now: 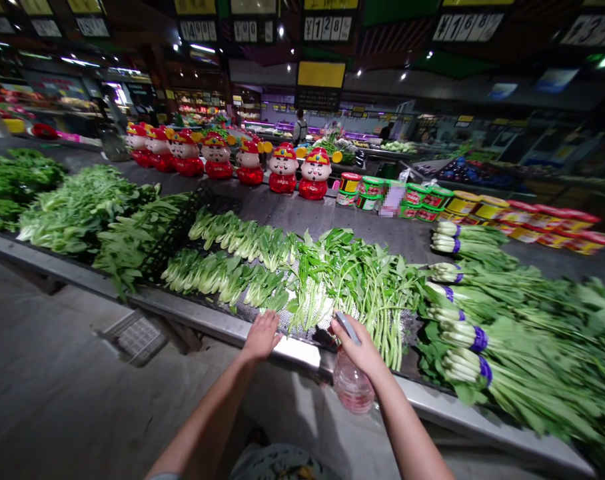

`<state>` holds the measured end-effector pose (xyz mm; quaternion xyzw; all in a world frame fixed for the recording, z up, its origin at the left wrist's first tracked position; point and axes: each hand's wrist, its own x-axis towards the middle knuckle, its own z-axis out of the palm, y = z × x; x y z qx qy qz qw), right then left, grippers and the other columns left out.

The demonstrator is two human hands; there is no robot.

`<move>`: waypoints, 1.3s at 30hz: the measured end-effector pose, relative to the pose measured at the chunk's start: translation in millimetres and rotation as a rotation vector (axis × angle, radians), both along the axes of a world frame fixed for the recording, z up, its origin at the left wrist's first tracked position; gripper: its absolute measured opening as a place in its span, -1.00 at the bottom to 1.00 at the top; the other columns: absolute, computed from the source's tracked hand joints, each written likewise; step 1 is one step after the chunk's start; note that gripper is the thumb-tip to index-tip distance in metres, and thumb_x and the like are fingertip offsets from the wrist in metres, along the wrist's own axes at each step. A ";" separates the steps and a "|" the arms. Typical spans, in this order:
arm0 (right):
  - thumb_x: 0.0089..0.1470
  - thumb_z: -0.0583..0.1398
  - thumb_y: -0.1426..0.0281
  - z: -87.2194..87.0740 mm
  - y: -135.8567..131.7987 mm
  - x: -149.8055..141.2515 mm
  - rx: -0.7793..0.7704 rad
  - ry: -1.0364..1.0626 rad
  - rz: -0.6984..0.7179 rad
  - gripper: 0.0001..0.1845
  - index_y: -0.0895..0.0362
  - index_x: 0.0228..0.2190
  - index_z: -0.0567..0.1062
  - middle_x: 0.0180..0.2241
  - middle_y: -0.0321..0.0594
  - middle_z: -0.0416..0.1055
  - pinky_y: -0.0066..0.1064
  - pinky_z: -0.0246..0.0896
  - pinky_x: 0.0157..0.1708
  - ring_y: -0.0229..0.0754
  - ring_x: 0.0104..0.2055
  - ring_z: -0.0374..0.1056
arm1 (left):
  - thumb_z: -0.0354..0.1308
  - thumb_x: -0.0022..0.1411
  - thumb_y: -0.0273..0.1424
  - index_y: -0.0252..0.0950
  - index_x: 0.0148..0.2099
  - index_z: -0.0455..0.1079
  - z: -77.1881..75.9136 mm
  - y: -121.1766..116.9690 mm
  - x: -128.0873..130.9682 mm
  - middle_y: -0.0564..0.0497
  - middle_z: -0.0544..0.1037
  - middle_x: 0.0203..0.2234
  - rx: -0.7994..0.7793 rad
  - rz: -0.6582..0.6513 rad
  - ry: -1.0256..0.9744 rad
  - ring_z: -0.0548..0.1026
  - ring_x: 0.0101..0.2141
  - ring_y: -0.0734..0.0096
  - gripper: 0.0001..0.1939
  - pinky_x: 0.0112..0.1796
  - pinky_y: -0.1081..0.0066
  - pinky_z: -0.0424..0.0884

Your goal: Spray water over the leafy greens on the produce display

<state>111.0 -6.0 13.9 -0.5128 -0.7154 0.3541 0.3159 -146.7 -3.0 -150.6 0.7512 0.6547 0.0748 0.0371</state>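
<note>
My right hand (361, 347) grips a clear plastic spray bottle (353, 385) by its neck, the grey nozzle (346, 326) pointing toward the long-stemmed leafy greens (362, 280) on the display counter. My left hand (261, 335) lies flat with fingers spread on the metal front edge (302, 353) of the counter, just before the rows of bok choy (232, 267). The bottle hangs below the counter's rim and holds a pinkish liquid at the bottom.
Bundled greens with purple bands (472, 340) lie to the right, loose leafy heaps (77, 207) to the left. Red figurines (282, 170) and lidded tubs (432, 197) line the back. A floor drain grate (135, 337) sits below left. A person (299, 128) stands far off.
</note>
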 end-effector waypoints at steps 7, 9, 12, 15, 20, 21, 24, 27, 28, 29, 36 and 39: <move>0.10 -0.01 0.05 15.7 22.8 -12.6 0.082 -0.010 -0.073 -0.56 0.11 -0.36 0.46 -0.40 -0.14 0.45 -0.24 0.26 -0.26 -0.09 -0.34 0.36 | -0.19 0.28 -0.16 -0.31 0.26 0.06 17.3 14.2 -26.6 -0.12 0.11 0.25 0.031 0.046 0.017 -0.05 0.26 0.18 -0.43 0.21 0.12 -0.12; 0.10 -0.01 0.04 15.7 27.1 -15.8 0.094 -0.025 -0.087 -0.56 0.10 -0.37 0.46 -0.43 -0.15 0.44 -0.23 0.27 -0.30 -0.09 -0.37 0.35 | -0.18 0.28 -0.16 -0.31 0.27 0.04 18.0 17.8 -34.5 -0.12 0.09 0.26 0.027 0.051 0.019 -0.05 0.26 0.18 -0.42 0.21 0.12 -0.11; 0.09 -0.01 0.03 13.5 32.1 -20.1 0.094 -0.046 -0.123 -0.55 0.08 -0.36 0.48 -0.44 -0.15 0.45 -0.19 0.27 -0.29 -0.06 -0.35 0.37 | -0.18 0.27 -0.15 -0.32 0.27 0.03 16.1 21.9 -44.2 -0.13 0.07 0.26 0.027 0.055 0.028 -0.06 0.26 0.16 -0.40 0.21 0.10 -0.12; 0.08 0.00 0.03 10.1 35.3 -23.8 0.086 -0.053 -0.167 -0.57 0.04 -0.35 0.51 -0.45 -0.16 0.46 -0.16 0.29 -0.28 -0.03 -0.33 0.38 | -0.17 0.27 -0.16 -0.30 0.28 0.02 11.3 26.0 -52.3 -0.11 0.08 0.26 0.035 0.048 0.038 -0.08 0.27 0.17 -0.41 0.21 0.08 -0.14; 0.05 0.03 0.03 5.1 36.4 -31.2 0.059 -0.041 -0.207 -0.59 0.02 -0.34 0.52 -0.50 -0.21 0.45 -0.15 0.32 -0.31 -0.04 -0.36 0.39 | -0.17 0.26 -0.16 -0.31 0.28 0.02 0.3 33.5 -64.7 -0.11 0.10 0.25 0.017 0.023 0.042 -0.05 0.26 0.20 -0.40 0.21 0.12 -0.10; 0.05 0.03 0.04 5.1 35.8 -33.6 0.050 -0.036 -0.208 -0.58 0.04 -0.33 0.51 -0.49 -0.20 0.45 -0.15 0.32 -0.31 -0.04 -0.36 0.39 | -0.17 0.26 -0.16 -0.31 0.28 0.03 -1.8 34.6 -66.6 -0.11 0.11 0.24 0.017 0.013 0.039 -0.03 0.26 0.20 -0.40 0.21 0.11 -0.08; 0.07 0.02 0.05 8.1 33.5 -43.5 0.022 -0.004 -0.211 -0.56 0.09 -0.31 0.50 -0.44 -0.17 0.46 -0.18 0.32 -0.31 -0.05 -0.34 0.40 | -0.19 0.26 -0.17 -0.30 0.27 0.05 -7.4 36.1 -69.8 -0.11 0.13 0.23 0.038 -0.019 0.030 0.00 0.25 0.18 -0.41 0.21 0.10 -0.06; 0.08 0.02 0.06 14.4 32.9 -57.9 0.015 0.033 -0.217 -0.58 0.09 -0.30 0.48 -0.39 -0.15 0.47 -0.20 0.32 -0.31 -0.08 -0.34 0.39 | -0.21 0.26 -0.18 -0.32 0.26 0.08 -11.8 36.3 -69.9 -0.10 0.13 0.23 0.064 -0.024 0.028 0.00 0.25 0.16 -0.41 0.21 0.09 -0.06; 0.08 0.02 0.06 16.6 33.6 -63.5 0.022 0.035 -0.213 -0.59 0.09 -0.31 0.48 -0.39 -0.16 0.47 -0.21 0.32 -0.31 -0.09 -0.35 0.39 | -0.22 0.26 -0.17 -0.32 0.26 0.08 -13.2 36.4 -69.7 -0.10 0.13 0.23 0.072 -0.022 0.026 0.00 0.25 0.16 -0.41 0.21 0.08 -0.05; 0.08 0.02 0.07 18.5 34.8 -69.2 0.035 0.033 -0.213 -0.59 0.08 -0.33 0.48 -0.39 -0.16 0.47 -0.21 0.32 -0.31 -0.09 -0.36 0.39 | -0.23 0.26 -0.17 -0.31 0.26 0.08 -14.6 36.5 -69.6 -0.09 0.14 0.23 0.083 -0.022 0.023 0.00 0.24 0.16 -0.41 0.21 0.08 -0.05; 0.09 0.02 0.06 24.3 46.0 -102.2 0.075 -0.052 -0.208 -0.57 0.11 -0.32 0.49 -0.42 -0.14 0.45 -0.22 0.30 -0.29 -0.09 -0.35 0.37 | -0.27 0.28 -0.15 -0.27 0.26 0.09 -21.3 35.3 -72.2 -0.07 0.17 0.21 0.128 -0.051 -0.009 0.00 0.24 0.19 -0.42 0.23 0.08 -0.07; 0.09 0.02 0.05 23.7 46.3 -106.5 0.033 -0.072 -0.210 -0.52 0.14 -0.22 0.49 -0.43 -0.13 0.44 -0.22 0.30 -0.33 -0.10 -0.39 0.37 | -0.31 0.30 -0.16 -0.34 0.24 0.12 -21.3 33.5 -72.0 -0.09 0.13 0.23 0.130 -0.055 -0.024 -0.03 0.25 0.20 -0.41 0.24 0.10 -0.13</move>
